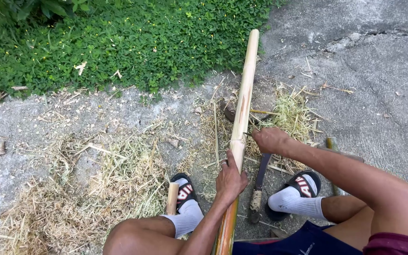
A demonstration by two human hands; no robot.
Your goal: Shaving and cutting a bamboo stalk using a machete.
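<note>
Green groundcover (119, 42) (beside straw shavings (114, 174))

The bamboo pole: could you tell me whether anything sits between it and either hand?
Nothing visible does. The left hand grips the bamboo pole directly, and the right hand rests against its side, apparently holding a small blade there.

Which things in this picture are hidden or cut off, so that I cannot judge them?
Head view:
- What the right hand grips: hidden inside its fist, pressed to the bamboo pole.
- Pole's near end: cut off by the bottom edge.
- Long knife on the ground: blade partly behind the right forearm.
- Left hand: palm side hidden against the pole.
</note>
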